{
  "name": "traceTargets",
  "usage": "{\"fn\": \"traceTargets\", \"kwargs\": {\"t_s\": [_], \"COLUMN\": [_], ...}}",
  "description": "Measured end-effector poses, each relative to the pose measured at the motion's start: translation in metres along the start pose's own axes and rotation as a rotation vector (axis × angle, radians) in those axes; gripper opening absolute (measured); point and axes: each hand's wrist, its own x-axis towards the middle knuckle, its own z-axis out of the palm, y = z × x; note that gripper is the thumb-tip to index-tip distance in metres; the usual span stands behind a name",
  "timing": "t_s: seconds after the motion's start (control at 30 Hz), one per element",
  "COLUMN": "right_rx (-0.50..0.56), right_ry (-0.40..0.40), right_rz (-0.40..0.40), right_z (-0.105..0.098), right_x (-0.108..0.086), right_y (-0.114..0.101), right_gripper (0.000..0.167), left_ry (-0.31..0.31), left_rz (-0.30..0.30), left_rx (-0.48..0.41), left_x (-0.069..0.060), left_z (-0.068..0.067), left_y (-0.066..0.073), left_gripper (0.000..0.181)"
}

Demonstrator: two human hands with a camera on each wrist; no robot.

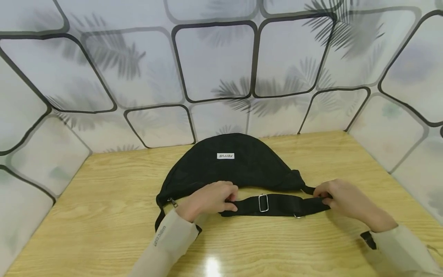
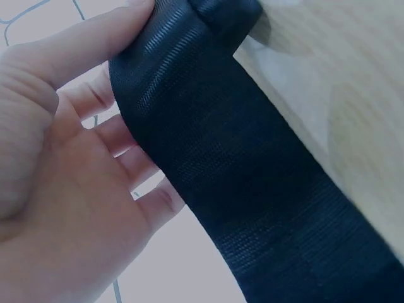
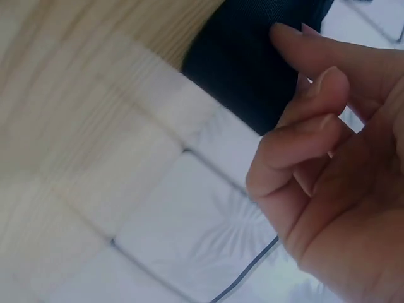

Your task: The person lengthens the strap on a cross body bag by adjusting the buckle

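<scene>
A black waist bag [image 1: 238, 169] with a small white label lies on the wooden table, its curved side toward the back wall. In front of it runs its black strap [image 1: 282, 204], with a metal slide buckle [image 1: 263, 203] between my hands. My left hand [image 1: 214, 196] grips the strap left of the buckle; in the left wrist view the thumb lies over the webbing [image 2: 208, 126] and the fingers are behind it. At the strap's right end, my right hand [image 1: 346, 200] pinches the webbing [image 3: 246, 63] between thumb and fingers.
The wooden table [image 1: 104, 215] reaches to a patterned cloth wall [image 1: 214, 61] at the back and sides. A zipper pull [image 1: 173, 202] hangs at the bag's left end, beside my left wrist.
</scene>
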Motion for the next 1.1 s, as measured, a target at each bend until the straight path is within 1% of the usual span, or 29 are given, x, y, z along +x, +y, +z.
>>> {"fn": "traceTargets", "kwargs": {"t_s": [0.13, 0.23, 0.3, 0.47, 0.6, 0.67, 0.8, 0.93, 1.1], "right_rx": [0.035, 0.067, 0.082, 0.097, 0.12, 0.122, 0.081, 0.021, 0.0], "right_ry": [0.024, 0.068, 0.092, 0.157, 0.185, 0.185, 0.188, 0.203, 0.178], "right_rz": [0.033, 0.029, 0.015, -0.069, -0.134, -0.153, -0.153, -0.128, -0.089], "right_z": [-0.005, -0.006, -0.005, -0.001, 0.0, -0.001, -0.005, -0.008, -0.01], "right_x": [-0.002, -0.005, -0.007, -0.009, -0.01, -0.01, -0.01, -0.012, -0.012], "right_y": [0.014, 0.024, 0.029, 0.04, 0.047, 0.05, 0.057, 0.064, 0.072], "right_gripper": [0.025, 0.026, 0.029, 0.037, 0.041, 0.042, 0.043, 0.045, 0.042], "left_ry": [-0.001, -0.012, -0.009, 0.018, 0.04, 0.045, 0.042, 0.028, -0.002], "left_rz": [0.006, 0.01, 0.016, 0.052, 0.082, 0.095, 0.101, 0.079, 0.051], "left_rx": [-0.038, -0.085, -0.1, -0.067, -0.052, -0.053, -0.069, -0.086, -0.095], "left_x": [-0.008, -0.012, -0.015, -0.024, -0.031, -0.034, -0.039, -0.045, -0.055], "left_z": [0.001, 0.001, 0.002, 0.005, 0.005, 0.005, 0.006, 0.005, 0.003], "left_y": [0.0, 0.0, 0.0, -0.001, -0.002, -0.003, -0.006, -0.01, -0.015], "left_gripper": [0.029, 0.03, 0.03, 0.031, 0.03, 0.029, 0.028, 0.027, 0.029]}}
